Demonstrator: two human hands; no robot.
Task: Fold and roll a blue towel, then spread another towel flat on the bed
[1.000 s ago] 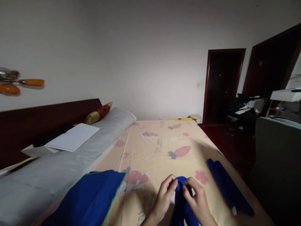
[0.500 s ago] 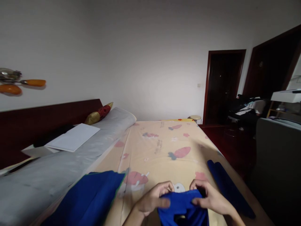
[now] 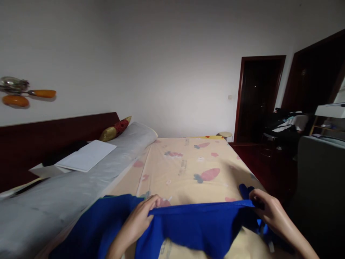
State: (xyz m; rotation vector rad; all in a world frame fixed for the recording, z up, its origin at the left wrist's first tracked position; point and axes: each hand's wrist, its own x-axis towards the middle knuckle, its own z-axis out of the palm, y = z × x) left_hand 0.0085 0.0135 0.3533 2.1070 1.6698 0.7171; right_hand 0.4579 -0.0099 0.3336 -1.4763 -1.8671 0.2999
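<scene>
A blue cloth garment (image 3: 199, 219) is stretched sideways over the near part of the bed, its top edge pulled almost straight. My left hand (image 3: 142, 216) pinches the left end of that edge. At the other end, my right hand (image 3: 265, 207) grips the cloth with bent fingers. Lower parts hang loose and curve, and a small white tag or strap end (image 3: 271, 246) shows below my right hand. Its exact kind cannot be made out. Another blue cloth (image 3: 88, 223) with a green edge lies to the left, partly behind my left forearm.
A rolled blue piece (image 3: 244, 190) lies on the bed's right side behind my right hand. The bed (image 3: 185, 187) has a carrot-patterned cover. Grey bedding (image 3: 118, 158) runs along the left, with a white board (image 3: 87, 156) on it. A grey chair back (image 3: 320, 180) stands at right.
My hands have moved apart, left hand leftward and right hand rightward and up. The blue garment, bunched between them before, is now spread wide.
</scene>
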